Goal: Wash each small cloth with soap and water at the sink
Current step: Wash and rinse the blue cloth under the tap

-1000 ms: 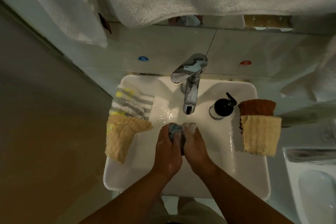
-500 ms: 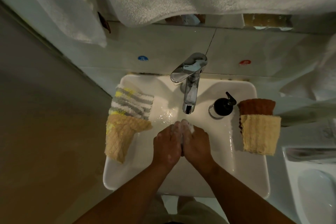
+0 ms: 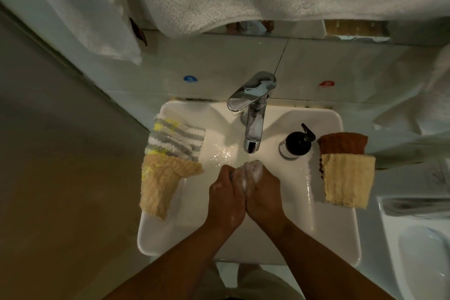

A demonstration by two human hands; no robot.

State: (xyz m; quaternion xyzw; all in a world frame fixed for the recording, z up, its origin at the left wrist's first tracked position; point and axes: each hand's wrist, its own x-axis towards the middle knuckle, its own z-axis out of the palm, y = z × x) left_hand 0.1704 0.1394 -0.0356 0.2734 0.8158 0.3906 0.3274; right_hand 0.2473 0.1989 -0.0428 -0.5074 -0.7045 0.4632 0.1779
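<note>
Slippage is the likeliest trouble: the cloth (image 3: pixel 239 173) is slick with lather, and a hard squeeze could shoot it out of the grip into the sink (image 3: pixel 246 248). The right hand (image 3: pixel 264 193) works near the soap bottle (image 3: pixel 295 145), so a wide rub could tip it. The tan cloth (image 3: pixel 163 182) hangs over the sink's left rim below the striped cloth (image 3: pixel 174 137), and a nudge from the forearm might drag it to the floor. Suds could also spatter the yellow cloth (image 3: pixel 348 180) and brown cloth (image 3: pixel 342 142) on the right rim.

The cloth is bunched small and almost hidden, showing only as a grey sliver and a white, foamy lump just below the tap (image 3: pixel 253 114). The left hand (image 3: pixel 227 192) and right hand press together over the basin, each grip clenched round it. Whether water is running cannot be told.
</note>
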